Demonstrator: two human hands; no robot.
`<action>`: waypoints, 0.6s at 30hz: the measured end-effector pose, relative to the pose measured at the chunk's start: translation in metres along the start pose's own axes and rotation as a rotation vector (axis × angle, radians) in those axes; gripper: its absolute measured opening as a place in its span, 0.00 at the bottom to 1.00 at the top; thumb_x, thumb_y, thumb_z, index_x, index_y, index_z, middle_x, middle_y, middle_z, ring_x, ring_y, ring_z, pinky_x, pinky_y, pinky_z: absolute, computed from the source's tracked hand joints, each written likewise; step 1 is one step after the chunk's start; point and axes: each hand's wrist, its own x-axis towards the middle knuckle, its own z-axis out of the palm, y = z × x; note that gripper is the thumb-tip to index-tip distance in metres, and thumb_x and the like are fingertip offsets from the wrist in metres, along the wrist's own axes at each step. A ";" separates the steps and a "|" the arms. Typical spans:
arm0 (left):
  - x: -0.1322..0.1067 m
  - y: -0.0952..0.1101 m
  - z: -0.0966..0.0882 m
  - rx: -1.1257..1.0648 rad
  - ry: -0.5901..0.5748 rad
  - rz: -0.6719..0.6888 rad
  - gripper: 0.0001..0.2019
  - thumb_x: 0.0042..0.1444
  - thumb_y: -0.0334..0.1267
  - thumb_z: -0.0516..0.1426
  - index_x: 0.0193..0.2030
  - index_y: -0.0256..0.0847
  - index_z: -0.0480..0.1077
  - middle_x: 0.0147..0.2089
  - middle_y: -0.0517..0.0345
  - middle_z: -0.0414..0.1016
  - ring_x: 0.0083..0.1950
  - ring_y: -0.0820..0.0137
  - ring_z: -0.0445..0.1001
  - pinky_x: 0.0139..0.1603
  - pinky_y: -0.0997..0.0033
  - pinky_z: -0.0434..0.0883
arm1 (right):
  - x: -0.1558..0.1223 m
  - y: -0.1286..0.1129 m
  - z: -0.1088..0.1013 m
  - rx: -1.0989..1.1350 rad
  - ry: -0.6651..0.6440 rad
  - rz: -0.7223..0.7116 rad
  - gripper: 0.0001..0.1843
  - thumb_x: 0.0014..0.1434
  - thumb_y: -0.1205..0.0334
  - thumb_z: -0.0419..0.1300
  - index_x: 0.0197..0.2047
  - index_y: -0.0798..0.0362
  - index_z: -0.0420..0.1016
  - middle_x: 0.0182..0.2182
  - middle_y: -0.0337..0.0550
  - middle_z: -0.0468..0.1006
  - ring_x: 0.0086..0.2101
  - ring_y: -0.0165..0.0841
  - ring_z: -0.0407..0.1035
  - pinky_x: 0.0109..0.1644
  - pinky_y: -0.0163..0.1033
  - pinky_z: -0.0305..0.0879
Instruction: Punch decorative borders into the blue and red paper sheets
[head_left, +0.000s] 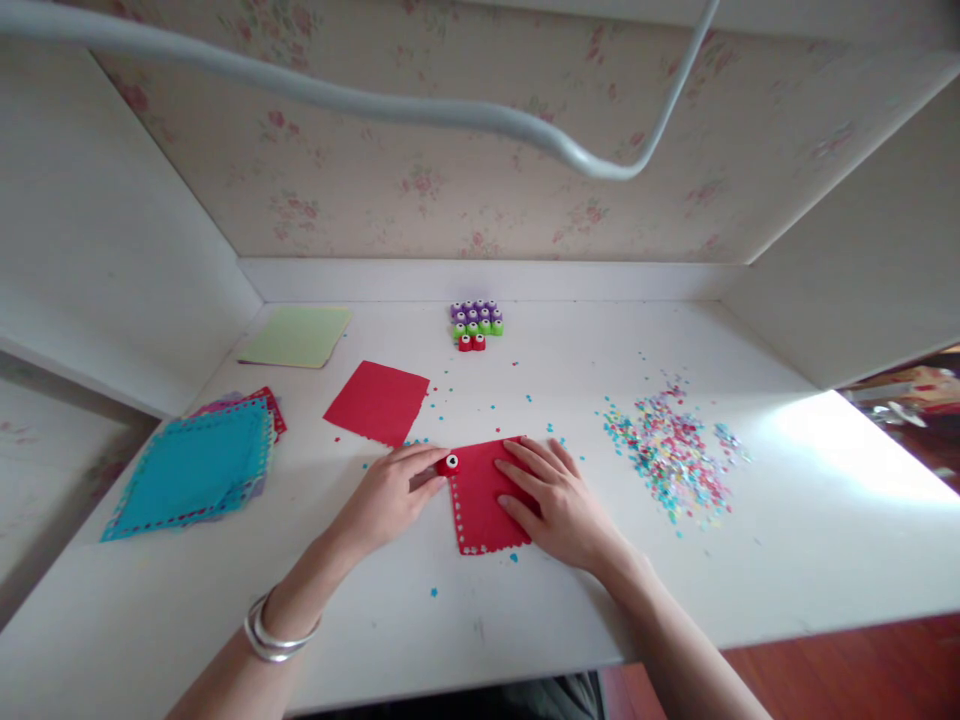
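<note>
A red paper sheet [480,495] with punched holes along its left and near edges lies on the white table [480,620] in front of me. My left hand [394,495] rests at the sheet's left corner, fingers closed around a small red hole punch [448,462] sitting on that corner. My right hand [555,495] lies flat on the sheet's right half, fingers stretched out, pressing it down.
A plain red sheet [377,401] lies just behind. A stack of punched blue and coloured sheets [196,465] sits at the left, a pale green sheet [296,336] behind it. Several small punches [476,323] cluster at the back. Confetti [675,455] is scattered to the right.
</note>
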 end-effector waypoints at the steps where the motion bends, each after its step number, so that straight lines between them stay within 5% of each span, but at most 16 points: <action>1: 0.000 0.000 0.000 0.002 -0.004 -0.004 0.15 0.58 0.35 0.60 0.53 0.48 0.74 0.51 0.56 0.79 0.51 0.64 0.78 0.55 0.62 0.75 | 0.000 0.000 0.000 -0.003 -0.006 0.004 0.22 0.65 0.54 0.54 0.61 0.45 0.70 0.62 0.45 0.67 0.62 0.46 0.57 0.67 0.62 0.46; 18: 0.000 0.003 -0.005 -0.128 -0.068 -0.067 0.19 0.56 0.39 0.62 0.55 0.46 0.72 0.54 0.54 0.76 0.51 0.64 0.76 0.53 0.64 0.75 | 0.000 -0.001 0.000 0.009 0.010 0.010 0.22 0.65 0.53 0.54 0.61 0.45 0.70 0.63 0.45 0.67 0.62 0.46 0.57 0.67 0.61 0.46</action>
